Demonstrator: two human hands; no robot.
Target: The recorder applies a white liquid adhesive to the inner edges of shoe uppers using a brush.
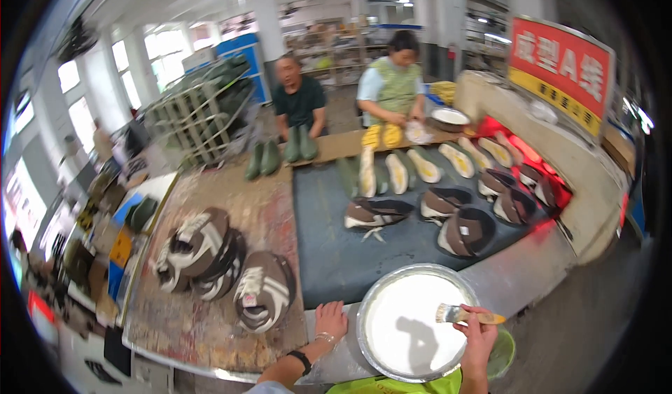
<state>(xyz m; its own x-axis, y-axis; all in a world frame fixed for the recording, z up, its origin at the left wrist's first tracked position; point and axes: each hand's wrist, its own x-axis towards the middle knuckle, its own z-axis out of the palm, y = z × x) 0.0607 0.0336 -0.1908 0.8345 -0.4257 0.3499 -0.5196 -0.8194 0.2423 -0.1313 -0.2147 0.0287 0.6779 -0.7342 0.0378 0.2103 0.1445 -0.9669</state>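
Observation:
My right hand [479, 339] grips a flat paintbrush [456, 314] by its wooden handle, with the bristles pointing left. Below the brush is a wide round metal basin [362, 329] holding white liquid [392, 303]; shadows fall across the liquid. My left hand [330, 322] lies on the metal edge beside the basin, fingers stretched forward and holding nothing. Brown-and-white shoe uppers [467, 231] sit on the dark belt [318, 254] beyond the basin. Pale soles [397, 173] lie in a row along the belt's far side.
Several brown shoes [264, 292] stand on the stained wooden table [168, 324] at left. Two people [299, 100] are across the belt; one handles green boots [299, 144], the other a pale piece. A red light glows [535, 157] by the belt's right end. A green bucket [502, 355] stands low right.

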